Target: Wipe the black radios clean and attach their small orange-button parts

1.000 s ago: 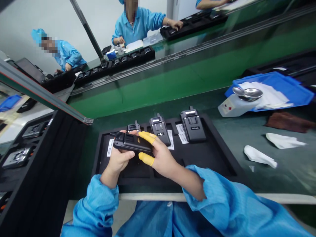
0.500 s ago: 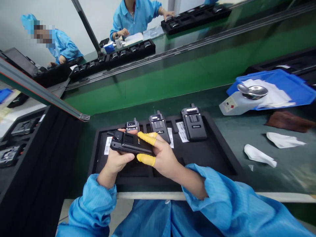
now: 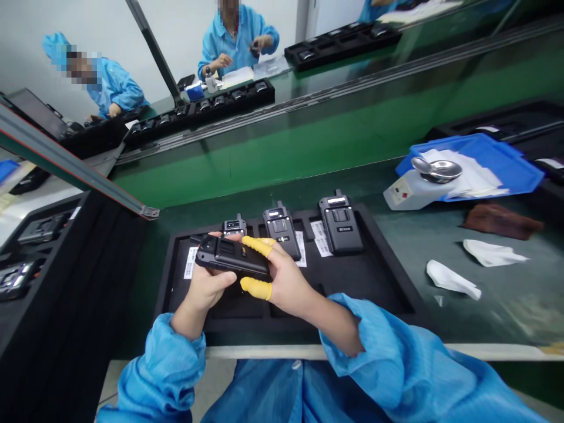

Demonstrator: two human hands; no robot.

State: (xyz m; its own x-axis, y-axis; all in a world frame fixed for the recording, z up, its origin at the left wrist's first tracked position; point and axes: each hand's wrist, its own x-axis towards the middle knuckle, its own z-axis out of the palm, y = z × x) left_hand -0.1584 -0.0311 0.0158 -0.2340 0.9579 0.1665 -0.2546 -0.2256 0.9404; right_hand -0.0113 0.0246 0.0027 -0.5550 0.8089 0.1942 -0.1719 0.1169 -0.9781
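Between both hands I hold a black two-way radio (image 3: 233,257), tilted on its side above the tray, its antenna end pointing left. My left hand (image 3: 210,289) wraps the antenna end from below, thumb along the near edge. My right hand (image 3: 284,271), with yellow finger cots on thumb and fingers, grips the other end. Beneath lies a black foam tray (image 3: 379,282). Along its far side rest a radio (image 3: 341,226) marked Riton, a second radio (image 3: 282,235) and a third radio (image 3: 235,225), partly hidden by my hands. White barcode labels (image 3: 321,238) lie beside them.
At right, a blue bin (image 3: 506,155) holds white wipes. A small metal dish (image 3: 440,170) sits on a white bottle (image 3: 405,191). A brown cloth (image 3: 502,221) and crumpled wipes (image 3: 453,279) lie nearer. Stacked foam trays (image 3: 66,294) stand left. Co-workers sit beyond the green divider (image 3: 264,158).
My grip on the radio looks the same, with both hands almost still. The view has shifted slightly. Across the divider, a co-worker's hand has lifted a dark object away from a tray.
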